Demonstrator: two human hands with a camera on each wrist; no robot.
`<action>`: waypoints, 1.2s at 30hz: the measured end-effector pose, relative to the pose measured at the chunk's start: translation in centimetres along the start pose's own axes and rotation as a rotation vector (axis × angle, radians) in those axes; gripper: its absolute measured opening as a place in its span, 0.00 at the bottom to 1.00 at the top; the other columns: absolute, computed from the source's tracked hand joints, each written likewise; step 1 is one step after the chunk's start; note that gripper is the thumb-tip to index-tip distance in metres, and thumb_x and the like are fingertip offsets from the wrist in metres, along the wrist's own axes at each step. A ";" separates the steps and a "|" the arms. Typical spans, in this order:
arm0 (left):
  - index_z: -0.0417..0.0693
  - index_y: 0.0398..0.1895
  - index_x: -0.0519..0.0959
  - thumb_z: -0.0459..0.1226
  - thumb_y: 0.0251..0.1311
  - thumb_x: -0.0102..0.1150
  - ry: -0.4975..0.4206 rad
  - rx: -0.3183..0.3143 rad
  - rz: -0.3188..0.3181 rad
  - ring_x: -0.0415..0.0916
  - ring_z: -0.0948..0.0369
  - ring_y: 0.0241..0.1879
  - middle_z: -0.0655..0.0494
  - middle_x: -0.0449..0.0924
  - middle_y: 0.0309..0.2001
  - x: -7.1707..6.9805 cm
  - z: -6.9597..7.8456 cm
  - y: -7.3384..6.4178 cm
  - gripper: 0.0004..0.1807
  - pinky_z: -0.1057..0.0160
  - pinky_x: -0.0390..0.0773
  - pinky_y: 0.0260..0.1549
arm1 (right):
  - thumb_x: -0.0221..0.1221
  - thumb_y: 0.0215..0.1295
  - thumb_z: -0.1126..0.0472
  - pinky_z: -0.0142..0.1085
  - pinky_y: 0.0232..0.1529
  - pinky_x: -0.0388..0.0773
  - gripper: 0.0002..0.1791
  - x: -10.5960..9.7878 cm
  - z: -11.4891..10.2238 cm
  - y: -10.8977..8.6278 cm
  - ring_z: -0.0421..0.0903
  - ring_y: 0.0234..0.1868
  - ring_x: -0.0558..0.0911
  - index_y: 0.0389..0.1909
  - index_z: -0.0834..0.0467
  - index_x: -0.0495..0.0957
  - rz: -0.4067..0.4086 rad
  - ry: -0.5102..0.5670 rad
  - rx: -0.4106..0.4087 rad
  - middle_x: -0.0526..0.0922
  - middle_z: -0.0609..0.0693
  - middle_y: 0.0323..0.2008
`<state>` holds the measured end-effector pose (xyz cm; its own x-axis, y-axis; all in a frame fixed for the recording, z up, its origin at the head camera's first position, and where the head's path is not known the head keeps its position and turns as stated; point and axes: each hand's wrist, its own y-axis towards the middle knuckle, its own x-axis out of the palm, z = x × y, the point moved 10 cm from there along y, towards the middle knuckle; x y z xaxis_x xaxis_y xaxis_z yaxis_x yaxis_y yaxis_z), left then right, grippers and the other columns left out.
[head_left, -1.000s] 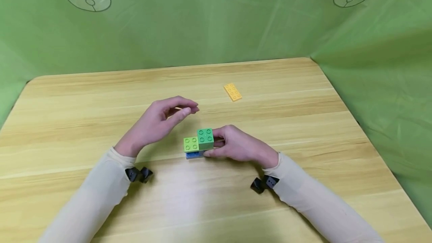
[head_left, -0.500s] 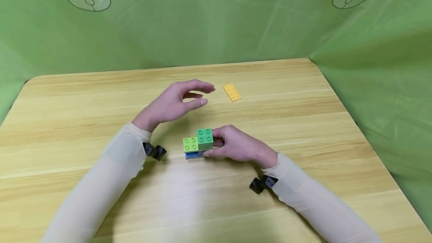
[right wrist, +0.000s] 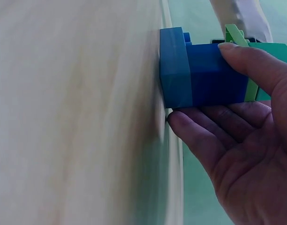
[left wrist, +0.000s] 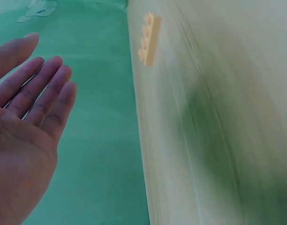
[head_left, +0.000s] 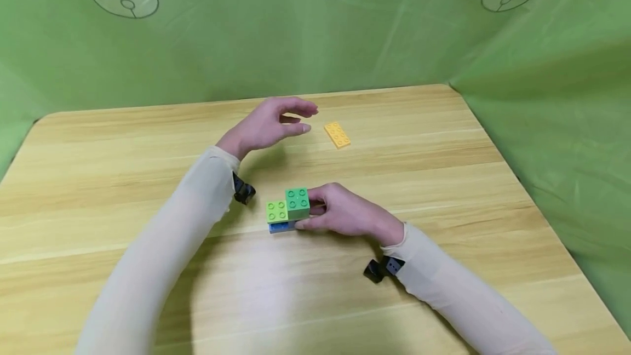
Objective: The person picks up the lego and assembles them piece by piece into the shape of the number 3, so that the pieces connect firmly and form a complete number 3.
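Observation:
My left hand (head_left: 271,124) hovers over the far part of the table, fingers loosely extended and holding nothing. Just right of its fingertips lies a flat yellow-orange building plate (head_left: 337,135), studs up; the left wrist view shows this plate (left wrist: 150,39) apart from the hand. My right hand (head_left: 347,212) grips a stack of building bricks from its right side, thumb and fingers on opposite faces. From the bottom it has a blue plate (right wrist: 175,70), a dark blue brick (right wrist: 216,77), a lime plate (head_left: 276,211) sticking out left, and a green brick (head_left: 298,201) on top.
The wooden table (head_left: 419,163) has its far edge against a green cloth backdrop (head_left: 236,43) with printed cartoon figures. Green cloth also hangs along the right side. A small black camera is worn on each wrist.
My left hand has moved away from beside the stack, forward and to the right, close to the yellow-orange plate. The right hand and the stack have stayed in place.

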<state>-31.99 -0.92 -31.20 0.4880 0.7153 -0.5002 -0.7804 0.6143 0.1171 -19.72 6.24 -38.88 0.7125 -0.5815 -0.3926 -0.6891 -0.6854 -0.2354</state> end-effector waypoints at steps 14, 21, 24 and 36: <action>0.44 0.64 0.73 0.32 0.65 0.62 0.070 -0.070 -0.081 0.67 0.60 0.63 0.54 0.73 0.63 1.8 -2.9 4.0 0.24 0.64 0.67 0.62 | 0.70 0.60 0.60 0.31 0.46 0.81 0.19 0.2 0.2 -0.2 0.41 0.46 0.84 0.50 0.63 0.81 -0.008 0.006 0.005 0.85 0.48 0.44; 0.41 0.66 0.71 0.32 0.64 0.63 0.055 -0.098 -0.116 0.67 0.57 0.63 0.50 0.71 0.64 2.6 -3.5 5.1 0.27 0.64 0.67 0.62 | 0.70 0.59 0.60 0.31 0.46 0.81 0.18 0.2 -0.1 -0.1 0.41 0.45 0.84 0.49 0.63 0.81 -0.014 -0.001 0.000 0.86 0.48 0.43; 0.42 0.67 0.70 0.33 0.64 0.63 0.096 -0.098 -0.136 0.66 0.57 0.64 0.52 0.70 0.65 3.1 -3.8 5.5 0.27 0.62 0.68 0.62 | 0.70 0.60 0.60 0.31 0.46 0.81 0.19 0.1 -0.2 -0.1 0.41 0.45 0.84 0.50 0.63 0.81 -0.012 -0.004 0.001 0.86 0.48 0.43; 0.42 0.70 0.67 0.33 0.62 0.65 0.160 -0.134 -0.218 0.61 0.56 0.68 0.52 0.67 0.68 4.7 -5.3 7.4 0.32 0.61 0.59 0.68 | 0.70 0.60 0.60 0.31 0.47 0.80 0.18 0.0 -0.2 -0.1 0.41 0.46 0.84 0.49 0.62 0.82 -0.007 -0.007 -0.006 0.86 0.47 0.43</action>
<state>-37.57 5.25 -37.21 0.5901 0.5037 -0.6310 -0.7140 0.6903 -0.1167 -19.63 6.21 -38.64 0.7162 -0.5738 -0.3974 -0.6835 -0.6917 -0.2330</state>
